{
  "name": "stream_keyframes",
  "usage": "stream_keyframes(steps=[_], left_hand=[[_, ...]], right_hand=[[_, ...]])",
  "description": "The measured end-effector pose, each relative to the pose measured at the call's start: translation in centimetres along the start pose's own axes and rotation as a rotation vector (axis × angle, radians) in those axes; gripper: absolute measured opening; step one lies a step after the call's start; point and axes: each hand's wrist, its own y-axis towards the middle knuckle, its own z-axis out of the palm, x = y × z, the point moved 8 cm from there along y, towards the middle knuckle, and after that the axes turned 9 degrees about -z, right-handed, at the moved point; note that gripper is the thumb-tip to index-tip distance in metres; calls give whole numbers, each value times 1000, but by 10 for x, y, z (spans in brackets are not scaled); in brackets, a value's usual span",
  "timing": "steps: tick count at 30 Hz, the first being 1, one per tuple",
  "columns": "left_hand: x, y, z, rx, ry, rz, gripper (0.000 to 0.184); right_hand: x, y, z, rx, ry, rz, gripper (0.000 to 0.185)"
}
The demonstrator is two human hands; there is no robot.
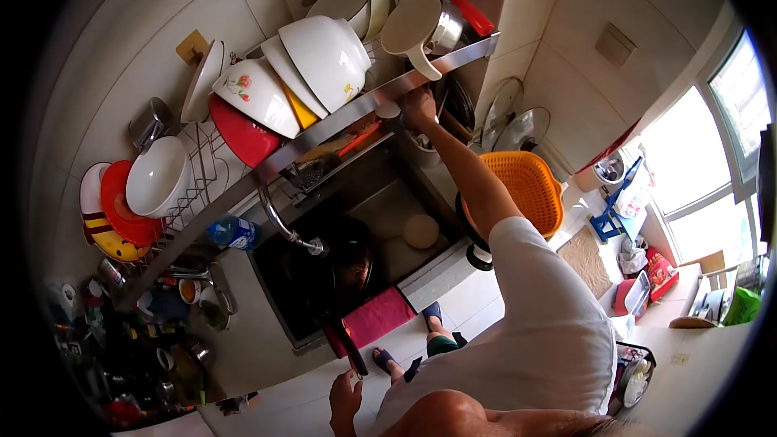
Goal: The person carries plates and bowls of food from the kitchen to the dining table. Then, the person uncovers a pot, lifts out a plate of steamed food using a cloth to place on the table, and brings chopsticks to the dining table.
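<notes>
My right hand (419,109) reaches under the dish rack's metal edge, into the corner behind the sink. Its fingers look closed, but what they hold is hidden; a pale round piece (388,110) and a utensil holder (424,150) are close to it. Down at the bottom, my left hand (346,396) is half curled with fingers apart, just beside the end of a dark pan handle (348,345). The dark pan (354,255) lies in the sink (388,210), under the faucet (307,244). A pale round object (421,231) sits on the sink bottom.
White bowls (324,61) and a red bowl (247,133) crowd the rack above the sink. To the right stands an orange basket (526,190) beside glass lids (526,125). A pink cloth (379,317) hangs over the sink's front edge. Bottles and jars fill the left counter.
</notes>
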Motion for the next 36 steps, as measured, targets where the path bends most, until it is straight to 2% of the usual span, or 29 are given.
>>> stream_keyframes(steps=[2,3,5,12,25,28,30,31,33,35,36], left_hand=[[7,-6,6,-8,-1,-66,37],[12,-11,11,5,-3,-90,37],[20,-15,20,32,-12,-132,37],[13,-18,32,63,-106,-241,34],[-6,-13,16,-15,-102,-152,31],[-5,-13,10,-35,-92,-97,33],[-7,-14,3,-55,-98,-76,34],[-11,-15,-4,-61,-69,-75,35],[-15,-16,-16,-99,-37,-46,33],[-27,-13,-38,-186,-97,52,33],[-37,-14,-54,-246,-140,124,34]], right_hand=[[0,13,-7,7,-28,124,33],[-10,23,2,-22,131,113,36],[16,38,-3,178,114,-101,33],[7,80,3,322,85,-280,29],[42,70,-14,454,22,-478,23],[59,60,-41,374,-118,-625,22],[92,42,-72,250,-328,-751,14],[137,22,-108,313,-507,-800,16],[197,-37,-158,420,-288,-1018,19],[276,-110,-205,323,-240,-1328,12],[312,-143,-222,453,-266,-1314,15]])
